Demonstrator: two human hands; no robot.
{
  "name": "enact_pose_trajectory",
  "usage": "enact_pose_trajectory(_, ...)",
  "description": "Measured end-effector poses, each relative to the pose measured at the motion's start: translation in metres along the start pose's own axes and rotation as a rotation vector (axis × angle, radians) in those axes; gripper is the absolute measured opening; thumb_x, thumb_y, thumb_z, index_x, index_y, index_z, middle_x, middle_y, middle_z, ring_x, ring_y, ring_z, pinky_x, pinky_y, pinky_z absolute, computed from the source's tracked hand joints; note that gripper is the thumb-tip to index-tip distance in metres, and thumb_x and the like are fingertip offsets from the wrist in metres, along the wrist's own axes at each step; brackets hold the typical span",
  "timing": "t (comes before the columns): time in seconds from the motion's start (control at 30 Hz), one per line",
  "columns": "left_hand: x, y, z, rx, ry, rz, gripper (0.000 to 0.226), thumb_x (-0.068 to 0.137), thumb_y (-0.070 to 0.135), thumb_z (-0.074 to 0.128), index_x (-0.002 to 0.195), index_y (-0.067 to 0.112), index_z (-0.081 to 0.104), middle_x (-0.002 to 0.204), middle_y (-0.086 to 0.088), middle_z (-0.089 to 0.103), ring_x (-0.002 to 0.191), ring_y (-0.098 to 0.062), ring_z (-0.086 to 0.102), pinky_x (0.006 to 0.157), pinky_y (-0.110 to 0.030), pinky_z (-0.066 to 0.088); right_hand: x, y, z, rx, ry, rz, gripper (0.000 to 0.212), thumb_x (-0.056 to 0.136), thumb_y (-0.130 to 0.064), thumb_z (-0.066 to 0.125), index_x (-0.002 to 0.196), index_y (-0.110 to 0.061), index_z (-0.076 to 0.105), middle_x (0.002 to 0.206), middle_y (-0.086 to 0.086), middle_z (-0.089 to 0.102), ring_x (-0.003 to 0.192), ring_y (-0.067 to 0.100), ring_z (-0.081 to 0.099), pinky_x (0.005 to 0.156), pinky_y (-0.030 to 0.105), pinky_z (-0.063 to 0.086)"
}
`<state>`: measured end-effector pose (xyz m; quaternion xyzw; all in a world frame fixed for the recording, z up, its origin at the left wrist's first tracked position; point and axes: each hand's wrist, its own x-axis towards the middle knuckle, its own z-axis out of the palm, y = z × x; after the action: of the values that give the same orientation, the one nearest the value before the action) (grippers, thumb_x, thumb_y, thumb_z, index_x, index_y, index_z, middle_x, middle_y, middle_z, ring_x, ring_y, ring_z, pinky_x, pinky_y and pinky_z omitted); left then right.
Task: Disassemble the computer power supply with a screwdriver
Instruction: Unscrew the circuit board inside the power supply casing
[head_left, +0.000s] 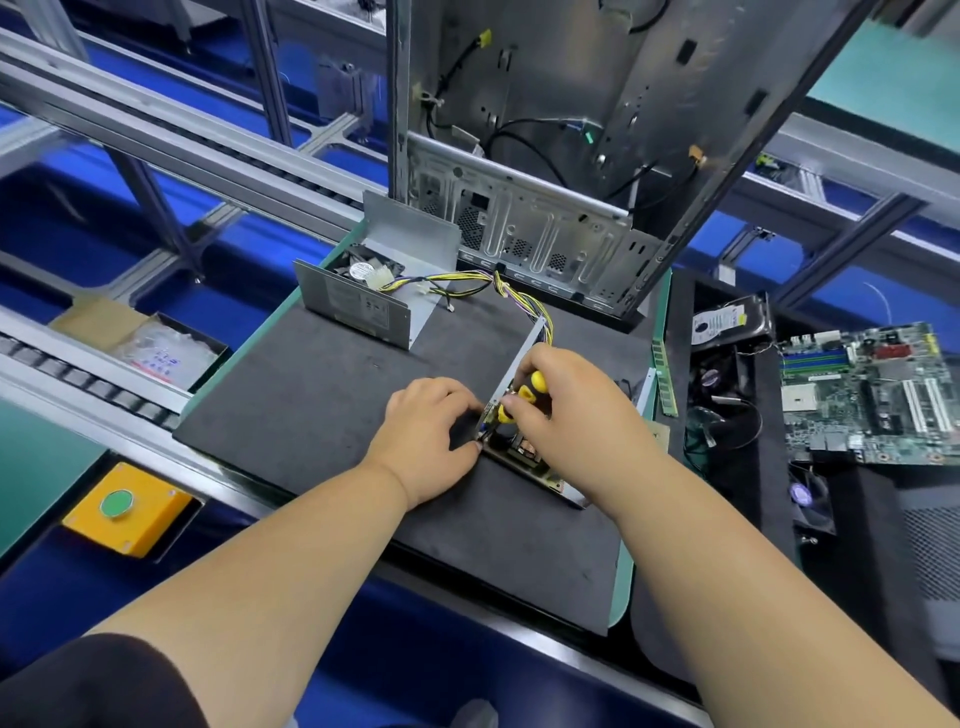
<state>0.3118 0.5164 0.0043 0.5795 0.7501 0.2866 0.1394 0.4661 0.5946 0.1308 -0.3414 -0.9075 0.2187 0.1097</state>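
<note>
- Nearest, at lower left of the frame, a yellow button box (129, 512) with a green button sits in the bench edge.
- Centre frame, on the dark mat (322, 395), the left hand (428, 426) grips the near corner of the opened power supply base (524, 457), fingers curled on its upright metal wall.
- Beside it, the right hand (566, 410) clenches a yellow-and-black screwdriver (519, 397), its tip hidden inside the base, probably on a board screw.
- Exposed parts show within; coloured wires (519, 296) run up from it.
- At left, a black tray (156, 345) holds clear plastic bags.
- Further back, the removed cover (363, 291) holds the fan.
- Behind stands the empty computer case (545, 156); a motherboard (862, 389) lies at right.
</note>
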Motion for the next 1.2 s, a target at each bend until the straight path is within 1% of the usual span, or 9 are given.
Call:
enact_pose_trajectory(0.07,0.000,0.000,0.000,0.006,0.004,0.000,0.036,0.076,0.036,0.069,0.111,0.032,0.061,0.118,0.017,0.052,0.117,-0.015,0.041,0.095,-0.030,0.024,0.002,-0.001,0.000,0.000,-0.011,0.028,0.018,0.093,-0.037,0.061,0.091,-0.024,0.048,0.080,-0.010,0.052,0.078,0.018,0.050,0.062,0.032,0.034)
enact_pose_trajectory(0.2,-0.001,-0.001,0.001,0.016,0.016,0.008,0.037,0.076,0.036,0.070,0.112,0.031,0.061,0.116,0.016,0.052,0.115,-0.015,0.041,0.092,-0.030,0.024,0.003,-0.004,0.001,0.074,-0.007,0.095,0.034,0.093,-0.058,0.050,0.090,-0.024,0.047,0.074,-0.003,0.062,0.073,0.020,0.056,0.062,0.034,0.044)
enact_pose_trajectory(0.37,-0.001,-0.001,0.001,0.004,0.023,0.008,0.034,0.076,0.035,0.071,0.108,0.032,0.060,0.116,0.018,0.051,0.115,-0.014,0.041,0.092,-0.029,0.023,0.005,-0.006,0.001,0.163,-0.030,0.167,0.021,0.099,-0.042,0.052,0.091,-0.024,0.046,0.078,0.004,0.066,0.072,0.026,0.058,0.068,0.040,0.050)
enact_pose_trajectory(0.6,0.000,-0.001,0.001,0.008,0.021,0.011,0.031,0.076,0.036,0.070,0.106,0.034,0.060,0.112,0.020,0.049,0.113,-0.012,0.039,0.092,-0.029,0.022,0.010,-0.005,-0.015,0.187,-0.209,0.145,0.009,0.091,-0.023,0.053,0.090,-0.030,0.048,0.076,-0.005,0.060,0.062,0.016,0.049,0.058,0.031,0.041)
enact_pose_trajectory(0.73,-0.001,-0.001,0.002,-0.001,0.028,0.013,0.030,0.076,0.036,0.069,0.105,0.034,0.059,0.109,0.022,0.045,0.112,-0.013,0.039,0.091,-0.028,0.021,0.009,-0.005,-0.012,0.150,-0.175,0.174,0.008,0.089,-0.026,0.055,0.088,-0.028,0.047,0.071,-0.006,0.059,0.062,0.016,0.051,0.061,0.034,0.045)
enact_pose_trajectory(0.83,-0.001,-0.001,0.003,0.006,0.035,0.016,0.033,0.077,0.034,0.070,0.108,0.032,0.060,0.110,0.022,0.045,0.113,-0.012,0.037,0.090,-0.026,0.019,0.004,-0.006,-0.008,0.072,-0.077,0.150,0.023,0.092,-0.046,0.057,0.086,-0.026,0.048,0.068,-0.008,0.062,0.066,0.014,0.054,0.061,0.032,0.043)
enact_pose_trajectory(0.9,-0.001,-0.002,0.003,0.011,0.038,0.017,0.035,0.076,0.034,0.071,0.109,0.031,0.061,0.114,0.018,0.049,0.114,-0.012,0.037,0.090,-0.027,0.019,0.003,-0.007,-0.006,0.062,-0.038,0.158,0.035,0.091,-0.060,0.051,0.087,-0.025,0.051,0.072,-0.007,0.066,0.071,0.015,0.057,0.063,0.032,0.045)
enact_pose_trajectory(1.07,-0.001,-0.001,0.002,-0.008,0.022,0.012,0.033,0.075,0.036,0.070,0.106,0.034,0.059,0.114,0.020,0.050,0.114,-0.012,0.039,0.093,-0.028,0.020,0.004,-0.011,-0.002,0.032,0.005,0.187,0.021,0.096,-0.042,0.056,0.095,-0.022,0.048,0.070,-0.006,0.058,0.071,0.021,0.054,0.058,0.033,0.038)
enact_pose_trajectory(1.2,-0.001,-0.001,0.002,-0.005,0.024,0.008,0.034,0.076,0.035,0.071,0.108,0.032,0.060,0.113,0.020,0.049,0.115,-0.013,0.039,0.094,-0.028,0.020,0.005,-0.014,-0.005,0.048,0.005,0.179,0.026,0.094,-0.038,0.063,0.095,-0.019,0.045,0.073,-0.006,0.056,0.071,0.021,0.054,0.058,0.032,0.038)
